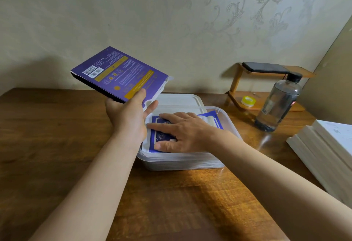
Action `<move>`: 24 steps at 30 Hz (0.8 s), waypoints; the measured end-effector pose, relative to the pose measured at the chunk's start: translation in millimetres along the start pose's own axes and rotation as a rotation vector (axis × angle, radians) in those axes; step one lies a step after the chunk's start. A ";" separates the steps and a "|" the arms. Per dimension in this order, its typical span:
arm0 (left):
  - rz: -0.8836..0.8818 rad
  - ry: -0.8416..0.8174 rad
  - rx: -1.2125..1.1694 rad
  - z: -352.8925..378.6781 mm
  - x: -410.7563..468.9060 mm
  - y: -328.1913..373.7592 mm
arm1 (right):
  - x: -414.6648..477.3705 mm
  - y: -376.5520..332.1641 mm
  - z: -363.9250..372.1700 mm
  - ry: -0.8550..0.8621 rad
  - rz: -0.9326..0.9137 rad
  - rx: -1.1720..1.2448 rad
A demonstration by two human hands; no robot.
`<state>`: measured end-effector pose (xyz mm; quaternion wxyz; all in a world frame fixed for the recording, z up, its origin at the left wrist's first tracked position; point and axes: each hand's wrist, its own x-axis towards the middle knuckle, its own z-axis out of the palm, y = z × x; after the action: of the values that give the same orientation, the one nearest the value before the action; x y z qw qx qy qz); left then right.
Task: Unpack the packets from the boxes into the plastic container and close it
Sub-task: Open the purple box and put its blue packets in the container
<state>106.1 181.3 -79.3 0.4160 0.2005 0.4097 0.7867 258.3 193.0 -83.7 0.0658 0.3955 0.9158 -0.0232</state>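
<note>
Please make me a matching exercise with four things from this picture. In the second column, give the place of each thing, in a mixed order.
Things:
1. purple box
2. packets
3. tape roll
4. phone

Places:
A. on the top shelf of the wooden rack
B. in the plastic container, under the right hand
C. in the air, held by the left hand
D. on the lower shelf of the wooden rack

Pairs: 1-C, 2-B, 3-D, 4-A
</note>
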 end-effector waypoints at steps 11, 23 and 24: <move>0.003 0.003 -0.009 1.2 -2.2 2.0 | -15.7 6.0 -12.4 0.103 0.015 0.237; -0.004 0.001 -0.007 2.4 -1.1 1.2 | -26.7 35.5 1.8 -0.018 0.057 0.160; -0.001 -0.002 -0.006 2.6 -1.1 1.1 | -26.3 36.5 2.4 -0.027 0.056 0.169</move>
<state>107.9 181.2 -76.9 0.4177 0.1998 0.4071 0.7874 302.9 198.9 -82.1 0.0450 0.4247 0.8983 -0.1037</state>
